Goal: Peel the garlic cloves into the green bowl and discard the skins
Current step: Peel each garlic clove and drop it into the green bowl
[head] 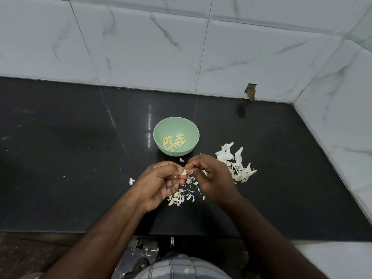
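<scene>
A green bowl [159, 133] stands on the black counter and holds several peeled garlic cloves [174, 142]. Just in front of it, my left hand [159, 184] and my right hand [211, 176] meet over the counter, both pinching one small garlic clove [183, 172] between their fingertips. A few unpeeled cloves [174, 199] lie under my left hand among loose skins. A larger heap of white skins [235, 162] lies to the right of my right hand.
The black counter [70, 158] ends at a white marble-tiled wall [141, 47] behind and on the right. A stray skin [131, 180] lies left of my left hand. Skin scraps dot the floor [141, 252] below the counter's front edge.
</scene>
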